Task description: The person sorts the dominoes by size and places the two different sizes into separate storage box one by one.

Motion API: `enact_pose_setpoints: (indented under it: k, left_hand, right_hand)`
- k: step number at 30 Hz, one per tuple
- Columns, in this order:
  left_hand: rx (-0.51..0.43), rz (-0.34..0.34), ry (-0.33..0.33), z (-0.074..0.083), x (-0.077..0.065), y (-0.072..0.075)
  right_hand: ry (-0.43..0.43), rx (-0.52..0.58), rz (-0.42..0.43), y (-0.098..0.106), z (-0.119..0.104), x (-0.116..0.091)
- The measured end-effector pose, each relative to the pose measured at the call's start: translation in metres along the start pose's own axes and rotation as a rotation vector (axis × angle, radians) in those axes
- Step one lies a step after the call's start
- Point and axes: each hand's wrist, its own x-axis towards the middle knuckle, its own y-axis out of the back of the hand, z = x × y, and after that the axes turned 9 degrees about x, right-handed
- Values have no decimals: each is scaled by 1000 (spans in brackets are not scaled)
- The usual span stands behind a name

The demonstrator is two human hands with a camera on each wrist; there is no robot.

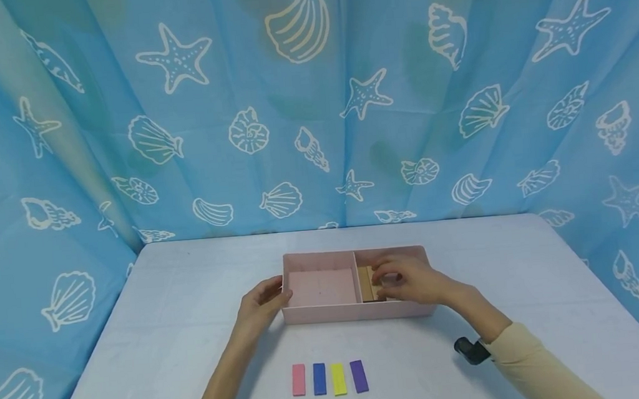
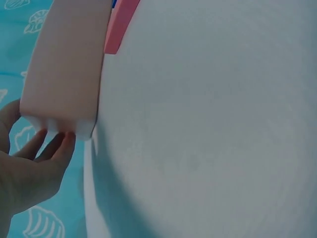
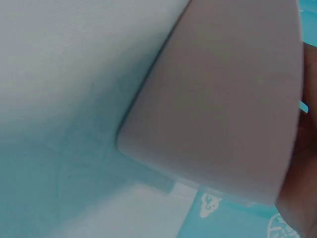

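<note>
A pale pink box (image 1: pixel 321 314) with two compartments sits on the table. My left hand (image 1: pixel 260 307) grips its left end, the thumb at the rim; in the left wrist view, the fingertips press against the box's end wall. My right hand (image 1: pixel 413 280) reaches into the smaller right compartment with bent fingers. Its fingertips are at flat tan pieces (image 1: pixel 365 285) lying there; whether they pinch one is hidden. The right wrist view shows mostly the box's outer wall (image 3: pixel 218 109), with part of the hand behind it. The left compartment's floor (image 1: pixel 322 287) is bare.
In front of the box lie a pink block (image 1: pixel 298 379), a blue block (image 1: pixel 319 379), a yellow block (image 1: pixel 338 379) and a purple block (image 1: pixel 359 376), in a row. A blue shell-print curtain (image 1: pixel 312 112) surrounds the white table (image 1: pixel 191 285) at the back and sides.
</note>
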Motion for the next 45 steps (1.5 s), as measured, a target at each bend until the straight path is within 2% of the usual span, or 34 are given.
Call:
enact_pose_setpoints:
  k: [4,7,10,17,20,24,28,31,35,40,45]
  left_hand:
    - [27,-1,-26,4,-6,6]
    - [40,6,-50,10,-12,16]
    - [69,28,-76,20,-19,27]
    - [207,75,-187,40,-45,41]
    - [266,87,-210,44,-57,45]
    - [356,84,-229,43,-70,44]
    - [465,84,-250,34,-79,41]
    - [526,39,-273,24,-82,37]
    - [602,-88,-336,11,-85,31]
    - [733,-242,-423,-2,-90,26]
    - [835,-297,-466,-7,-96,19]
  right_hand:
    - [29,-14,60,9,-5,-2]
    - [45,-42,132,19,-11,-4]
    - [25,-58,194,29,-15,-8]
    - [-104,-124,364,41,-11,-16]
    - [-137,-150,447,40,-7,-20]
    - [-175,-144,532,37,0,-28]
    - [-260,-96,602,27,8,-35]
    - [-314,-40,674,16,14,-40]
    - [-338,44,759,1,21,-45]
    - [-396,122,781,-12,23,-50]
    - [-446,152,782,-17,22,-50]
